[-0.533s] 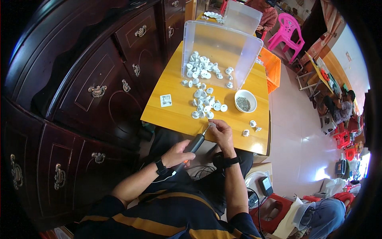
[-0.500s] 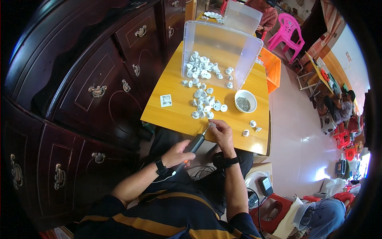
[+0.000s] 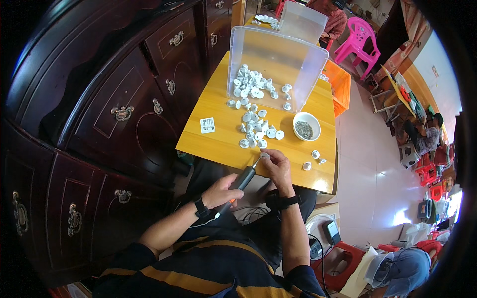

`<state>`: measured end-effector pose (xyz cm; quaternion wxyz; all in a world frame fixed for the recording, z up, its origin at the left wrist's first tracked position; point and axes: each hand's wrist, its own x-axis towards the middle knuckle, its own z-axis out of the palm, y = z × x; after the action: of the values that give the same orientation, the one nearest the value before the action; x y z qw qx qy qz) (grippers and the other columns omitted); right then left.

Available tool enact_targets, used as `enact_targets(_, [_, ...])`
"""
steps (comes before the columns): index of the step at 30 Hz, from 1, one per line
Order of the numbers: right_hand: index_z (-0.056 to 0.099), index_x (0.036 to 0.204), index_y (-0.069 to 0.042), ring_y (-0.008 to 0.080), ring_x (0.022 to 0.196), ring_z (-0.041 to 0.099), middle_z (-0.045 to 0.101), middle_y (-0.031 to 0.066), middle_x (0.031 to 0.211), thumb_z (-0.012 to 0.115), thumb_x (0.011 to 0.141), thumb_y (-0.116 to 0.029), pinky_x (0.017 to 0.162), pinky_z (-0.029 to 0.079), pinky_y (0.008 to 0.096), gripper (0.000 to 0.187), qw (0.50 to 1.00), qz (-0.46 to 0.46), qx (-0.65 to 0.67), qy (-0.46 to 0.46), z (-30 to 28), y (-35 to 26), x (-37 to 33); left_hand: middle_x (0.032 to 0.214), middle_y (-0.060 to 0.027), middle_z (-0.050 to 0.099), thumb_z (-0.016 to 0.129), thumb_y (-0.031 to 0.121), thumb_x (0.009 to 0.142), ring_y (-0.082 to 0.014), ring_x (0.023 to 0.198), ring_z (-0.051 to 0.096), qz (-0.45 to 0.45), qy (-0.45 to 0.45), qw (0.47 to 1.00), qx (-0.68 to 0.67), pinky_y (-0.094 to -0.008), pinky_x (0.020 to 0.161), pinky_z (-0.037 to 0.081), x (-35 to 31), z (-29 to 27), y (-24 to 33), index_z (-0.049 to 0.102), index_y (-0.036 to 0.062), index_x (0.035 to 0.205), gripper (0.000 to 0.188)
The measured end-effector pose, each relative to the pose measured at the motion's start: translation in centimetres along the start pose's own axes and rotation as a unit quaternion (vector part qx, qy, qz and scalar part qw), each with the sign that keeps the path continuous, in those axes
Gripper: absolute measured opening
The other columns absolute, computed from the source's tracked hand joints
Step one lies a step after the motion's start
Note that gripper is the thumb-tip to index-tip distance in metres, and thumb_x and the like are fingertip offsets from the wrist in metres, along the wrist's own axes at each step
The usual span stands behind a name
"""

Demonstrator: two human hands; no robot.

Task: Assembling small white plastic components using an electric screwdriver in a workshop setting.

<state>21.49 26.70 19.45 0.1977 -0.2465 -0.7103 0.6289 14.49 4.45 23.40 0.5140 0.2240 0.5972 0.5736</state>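
My left hand (image 3: 222,191) is wrapped round a black electric screwdriver (image 3: 243,180), with a white cable at its rear end. The bit points up and right and meets a small white plastic part (image 3: 264,156). My right hand (image 3: 277,166) pinches that part over the table's front edge; the fingers partly hide it. Just beyond lies a loose group of similar white round parts (image 3: 254,124). A white bowl (image 3: 318,130) of small metal screws (image 3: 303,129) stands to the right. A few more white parts (image 3: 307,166) lie near the table's right corner.
A clear plastic bin (image 3: 310,74) lies on its side on the yellow wooden table (image 3: 218,141), white parts spilling out. A label card (image 3: 207,125) lies left. Dark cabinets (image 3: 109,144) line the left side. An orange crate (image 3: 339,89) and pink chair (image 3: 358,44) stand beyond; people sit farther off.
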Motion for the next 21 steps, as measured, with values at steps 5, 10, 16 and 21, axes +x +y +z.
enact_targets(5, [0.073, 0.108, -0.006, 0.0082, 0.074, 0.052, 0.059, -0.0001, 0.091, 0.07, 0.086, -0.006, 0.071, 0.046, 0.0224, 0.022, 1.0, -0.011, -0.009, -0.002, 0.1, 0.1, 0.1, 0.077, -0.0038, 0.058, 0.065, 0.014, 0.083, -0.0125, 0.059, 0.061, 0.0, 0.0, 1.0, 0.0, -0.0282, 0.055, 0.053, -0.1, 0.0, 0.0, 0.051, -0.0008, 0.117, 0.039])
enact_targets(10, [0.073, 0.108, -0.007, 0.0076, 0.071, 0.048, 0.057, -0.0008, 0.087, 0.07, 0.086, -0.005, 0.068, 0.045, 0.022, 0.022, 0.999, -0.03, -0.025, -0.007, 0.6, -0.7, 0.1, 0.078, -0.004, 0.058, 0.065, 0.013, 0.084, -0.012, 0.06, 0.061, -0.005, -0.006, 1.0, 0.004, -0.0275, 0.055, 0.052, 0.0, -0.6, -0.2, 0.051, -0.0006, 0.117, 0.038])
enact_targets(16, [0.072, 0.103, -0.005, 0.0208, 0.093, 0.065, 0.07, 0.01, 0.097, 0.071, 0.087, -0.015, 0.083, 0.052, 0.0331, 0.018, 0.983, -0.099, -0.153, 0.01, -1.6, 0.8, 0.3, 0.078, -0.0034, 0.058, 0.065, 0.01, 0.086, -0.011, 0.058, 0.059, -0.009, -0.042, 0.997, -0.061, -0.0262, 0.051, 0.049, 1.3, 0.8, -0.2, 0.05, 0.0018, 0.116, 0.035])
enact_targets(21, [0.073, 0.097, -0.007, 0.0273, 0.088, 0.066, 0.069, 0.0116, 0.093, 0.069, 0.08, -0.004, 0.08, 0.053, 0.0355, 0.018, 0.962, -0.251, -0.109, 0.018, 3.3, 1.3, 1.5, 0.073, -0.0076, 0.058, 0.055, 0.004, 0.084, -0.0151, 0.052, 0.058, 0.008, -0.017, 0.997, -0.069, -0.0274, 0.047, 0.049, -1.9, -0.5, 1.4, 0.047, 0.0017, 0.108, 0.026])
